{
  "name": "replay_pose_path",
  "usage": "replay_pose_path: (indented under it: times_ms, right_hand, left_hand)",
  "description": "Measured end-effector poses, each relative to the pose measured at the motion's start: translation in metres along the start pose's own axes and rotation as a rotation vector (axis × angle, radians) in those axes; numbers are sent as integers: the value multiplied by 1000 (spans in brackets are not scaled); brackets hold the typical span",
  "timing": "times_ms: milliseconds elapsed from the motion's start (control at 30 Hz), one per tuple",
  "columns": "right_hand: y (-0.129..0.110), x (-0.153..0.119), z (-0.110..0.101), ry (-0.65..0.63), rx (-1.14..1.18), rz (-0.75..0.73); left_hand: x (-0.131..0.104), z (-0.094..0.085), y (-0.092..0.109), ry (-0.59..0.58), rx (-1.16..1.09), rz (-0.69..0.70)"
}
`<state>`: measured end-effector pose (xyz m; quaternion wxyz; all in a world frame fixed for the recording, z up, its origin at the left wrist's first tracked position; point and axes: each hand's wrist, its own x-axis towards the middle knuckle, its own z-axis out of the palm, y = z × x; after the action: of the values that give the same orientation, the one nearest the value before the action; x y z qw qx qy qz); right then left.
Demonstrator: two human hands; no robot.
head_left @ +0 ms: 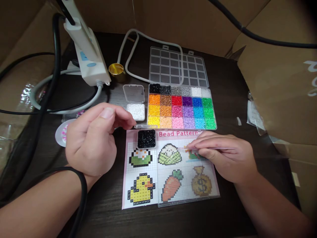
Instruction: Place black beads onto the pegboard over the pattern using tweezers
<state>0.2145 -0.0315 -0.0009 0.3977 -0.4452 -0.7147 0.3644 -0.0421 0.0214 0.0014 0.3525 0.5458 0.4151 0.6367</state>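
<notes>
A small clear box of black beads lies on the top left of the bead pattern sheet, its lid raised. My left hand is closed, with a fingertip at the lid's left end. Thin tweezers are pinched in my right hand, over the upper right of the sheet. A clear pegboard covers the sheet's right part, over the carrot and money bag pictures. Behind the sheet stands the open bead case, sorted by colour.
White beads in a small open box stand left of the case. A gold cup, a white power strip, looping cables and a round dish lie left. Cardboard walls surround the dark table.
</notes>
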Motion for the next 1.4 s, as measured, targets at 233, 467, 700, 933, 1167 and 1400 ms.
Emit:
replay_pose_path:
  times_ms: [233, 467, 700, 933, 1167, 1400]
  right_hand:
    - [-1, 1, 0, -1, -2, -12]
    - [-1, 1, 0, 2, -18, -8]
    - [0, 0, -2, -5, -11, -2]
    - [0, 1, -1, -5, -2, -18]
    - [0, 2, 0, -12, -3, -27]
    - [1, 1, 0, -5, 9, -22]
  left_hand:
    - [0, 1, 0, 8, 3, 12]
    - [0, 2, 0, 20, 6, 17]
    - [0, 2, 2, 15, 15, 12]
    - [0, 3, 1, 33, -6, -3]
    - [1, 2, -1, 31, -12, 22]
    - [0, 3, -1, 42, -51, -4]
